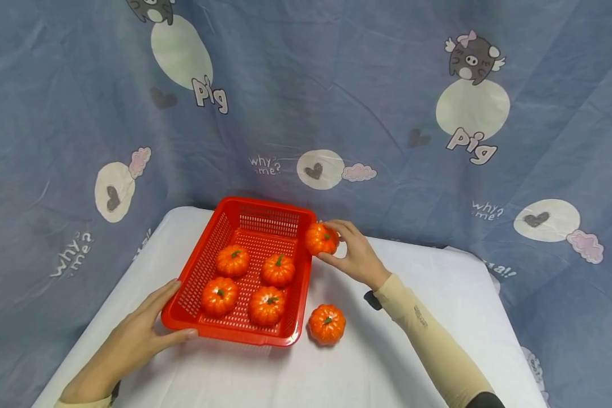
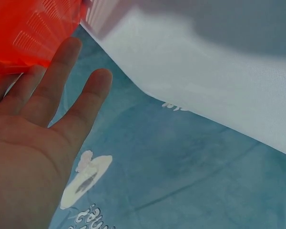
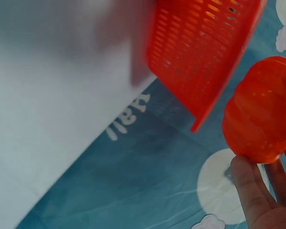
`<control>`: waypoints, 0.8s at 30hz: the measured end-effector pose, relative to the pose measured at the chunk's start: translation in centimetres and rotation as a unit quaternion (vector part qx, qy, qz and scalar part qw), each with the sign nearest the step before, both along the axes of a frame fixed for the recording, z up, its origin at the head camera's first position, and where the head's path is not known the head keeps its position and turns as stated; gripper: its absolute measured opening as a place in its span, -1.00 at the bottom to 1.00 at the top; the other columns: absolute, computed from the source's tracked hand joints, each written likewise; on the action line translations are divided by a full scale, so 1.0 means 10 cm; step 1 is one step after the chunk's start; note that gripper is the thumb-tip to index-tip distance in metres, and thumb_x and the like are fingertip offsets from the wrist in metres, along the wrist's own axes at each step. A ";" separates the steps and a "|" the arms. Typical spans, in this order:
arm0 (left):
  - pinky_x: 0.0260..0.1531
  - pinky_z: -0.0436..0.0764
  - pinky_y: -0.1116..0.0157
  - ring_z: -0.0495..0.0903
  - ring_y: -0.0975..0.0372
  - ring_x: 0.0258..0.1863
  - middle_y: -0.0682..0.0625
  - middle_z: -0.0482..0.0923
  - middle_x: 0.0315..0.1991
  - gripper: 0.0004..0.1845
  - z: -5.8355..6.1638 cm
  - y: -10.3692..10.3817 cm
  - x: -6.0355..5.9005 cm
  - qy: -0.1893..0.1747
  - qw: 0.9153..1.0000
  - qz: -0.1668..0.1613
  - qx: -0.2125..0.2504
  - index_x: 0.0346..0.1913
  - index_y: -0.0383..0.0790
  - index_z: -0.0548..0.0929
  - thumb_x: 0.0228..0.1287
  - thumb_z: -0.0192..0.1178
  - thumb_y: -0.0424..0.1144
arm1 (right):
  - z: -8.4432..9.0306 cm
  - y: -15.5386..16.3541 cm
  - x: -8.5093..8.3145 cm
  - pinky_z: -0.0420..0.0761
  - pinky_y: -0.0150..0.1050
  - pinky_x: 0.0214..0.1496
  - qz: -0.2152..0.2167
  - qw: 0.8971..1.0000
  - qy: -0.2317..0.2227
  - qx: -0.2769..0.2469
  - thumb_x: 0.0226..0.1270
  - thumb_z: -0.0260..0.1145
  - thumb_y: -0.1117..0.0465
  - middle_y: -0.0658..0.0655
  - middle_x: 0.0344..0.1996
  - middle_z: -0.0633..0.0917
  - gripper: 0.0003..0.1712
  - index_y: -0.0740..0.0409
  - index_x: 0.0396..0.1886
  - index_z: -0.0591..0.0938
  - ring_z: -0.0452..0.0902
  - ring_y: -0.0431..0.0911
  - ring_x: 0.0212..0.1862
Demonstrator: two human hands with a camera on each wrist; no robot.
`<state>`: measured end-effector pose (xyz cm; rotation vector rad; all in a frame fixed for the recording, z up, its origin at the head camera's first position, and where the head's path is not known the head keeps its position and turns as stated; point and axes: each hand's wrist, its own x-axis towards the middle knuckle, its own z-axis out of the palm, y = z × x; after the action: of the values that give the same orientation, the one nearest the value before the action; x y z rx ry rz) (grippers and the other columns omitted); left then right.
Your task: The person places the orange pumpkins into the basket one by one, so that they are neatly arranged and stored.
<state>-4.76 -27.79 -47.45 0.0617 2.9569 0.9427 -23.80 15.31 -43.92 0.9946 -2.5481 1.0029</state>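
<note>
1. The right hand [image 1: 356, 256] is pinching a small orange pumpkin [image 1: 321, 238]: fingers arching over its top, thumb pressing from below. The right wrist view is showing fingertips [image 3: 248, 183] cupping its underside.
2. That pumpkin is hanging at the far right corner of the red basket [image 1: 186, 281], level with the rim and just outside it; whether it is touching the rim cannot be told.
3. The left hand [image 1: 132, 340] is lying flat with fingers straight and slightly apart, thumb pressing against the basket's near left corner, steadying it. The left wrist view is showing fingers [image 2: 55, 78] reaching up to the basket's base.
4. Four pumpkins are already sitting inside the basket, two nearer the back [image 1: 232, 260] [image 1: 277, 270] and two nearer the front [image 1: 218, 296] [image 1: 267, 305], all stem up.
5. One more pumpkin [image 1: 327, 324] is waiting on the white table [image 1: 398, 351], just beside the basket's near right corner.
6. Judging progress: four of six are in, the fifth is in hand at the rim, the sixth is untouched. Loading looks to be past the halfway mark.
</note>
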 end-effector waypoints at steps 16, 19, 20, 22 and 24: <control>0.17 0.29 -0.45 0.23 -0.24 0.43 -0.19 0.13 0.56 0.27 0.01 0.02 0.01 -0.011 1.000 0.007 -0.006 0.64 -0.04 0.04 -0.03 0.34 0.51 | 0.21 -0.50 -0.12 0.53 -0.17 0.28 0.035 0.999 -0.009 0.033 0.22 0.55 -0.04 0.03 0.32 0.47 -0.20 0.08 0.40 0.47 0.44 -0.10 0.25; 0.17 0.29 -0.45 0.23 -0.24 0.43 -0.18 0.13 0.57 0.27 0.01 0.02 0.01 -0.007 1.000 0.007 -0.004 0.64 -0.03 0.04 -0.03 0.34 0.50 | 0.22 -0.60 -0.14 0.46 -0.15 0.38 0.038 0.998 -0.015 0.043 0.24 0.53 -0.08 0.03 0.33 0.46 -0.20 0.06 0.41 0.47 0.40 -0.09 0.32; 0.17 0.29 -0.45 0.23 -0.23 0.43 -0.18 0.13 0.57 0.27 0.01 0.01 0.01 -0.006 1.000 0.007 -0.004 0.64 -0.03 0.05 -0.03 0.34 0.50 | 0.23 -0.63 -0.15 0.44 -0.15 0.40 0.039 0.998 -0.017 0.045 0.24 0.52 -0.09 0.03 0.33 0.46 -0.20 0.06 0.41 0.46 0.39 -0.09 0.34; 0.16 0.29 -0.46 0.24 -0.23 0.43 -0.18 0.13 0.56 0.27 0.01 0.01 0.02 -0.004 1.000 0.007 -0.004 0.64 -0.03 0.05 -0.03 0.34 0.50 | 0.24 -0.70 -0.17 0.41 -0.15 0.43 0.041 0.998 -0.017 0.051 0.24 0.52 -0.10 0.02 0.33 0.46 -0.19 0.05 0.41 0.46 0.38 -0.09 0.35; 0.16 0.29 -0.46 0.24 -0.24 0.43 -0.18 0.13 0.56 0.26 0.01 0.01 0.01 -0.004 1.000 0.006 -0.004 0.64 -0.03 0.05 -0.03 0.34 0.50 | 0.25 -0.76 -0.20 0.39 -0.17 0.43 0.043 0.998 -0.012 0.054 0.23 0.53 -0.09 0.01 0.33 0.46 -0.19 0.06 0.40 0.47 0.38 -0.10 0.35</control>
<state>-4.61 -27.68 -47.38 0.0397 2.9582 0.9295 -25.76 7.74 -41.44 1.1356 -2.6226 0.9127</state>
